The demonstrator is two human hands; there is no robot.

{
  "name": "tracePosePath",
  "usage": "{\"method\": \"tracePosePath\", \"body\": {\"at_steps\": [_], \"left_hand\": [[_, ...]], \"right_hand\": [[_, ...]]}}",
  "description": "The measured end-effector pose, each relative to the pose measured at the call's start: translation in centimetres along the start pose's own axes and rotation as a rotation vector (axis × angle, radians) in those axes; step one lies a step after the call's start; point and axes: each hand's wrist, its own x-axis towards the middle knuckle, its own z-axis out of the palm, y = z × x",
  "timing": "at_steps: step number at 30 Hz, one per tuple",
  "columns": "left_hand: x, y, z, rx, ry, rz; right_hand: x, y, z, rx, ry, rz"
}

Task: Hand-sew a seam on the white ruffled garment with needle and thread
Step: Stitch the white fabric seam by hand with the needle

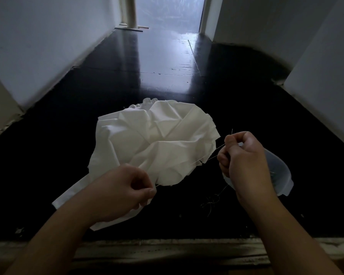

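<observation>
We saw a dark, glossy floor (127, 80) running away between pale walls (38, 46), with a worn ledge (167, 251) crossing the bottom of the view. On the floor lay the white ruffled garment (147, 139), crumpled into a broad heap, its gathered frill (147, 102) at the far edge and a flat strip of it trailing toward the near left.

Both forearms reached in from the bottom corners, bare and slightly bent. The left hand (119, 193) hovered over the near edge of the garment, knuckles up, wrist angled to the right, its fingers (150, 192) pinched together on the cloth's edge and the thread there. The right hand (244, 161) was raised beside the garment's right edge, back toward us, curled into a loose fist; its fingers (229, 141) were closed around the thread (211, 158), which ran taut from the fabric to that hand. A thin tip stood up above the fist; we could not tell whether it was the needle or a thread end.

Behind the right hand a translucent plastic container (282, 175) rested on the floor. Near it lay a small tangle of loose thread (211, 202).
</observation>
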Motion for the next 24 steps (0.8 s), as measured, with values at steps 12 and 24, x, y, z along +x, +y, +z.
{"method": "tracePosePath", "body": {"at_steps": [12,24], "left_hand": [[0.5,-1.1,0.8,0.244,0.045,-0.101],[1.3,-1.8,1.1,0.313,0.142,-0.092]], "right_hand": [[0.1,-0.6,-0.6,-0.097,0.026,-0.056],[0.3,-1.0,-1.3,-0.125,0.049,-0.099]]}}
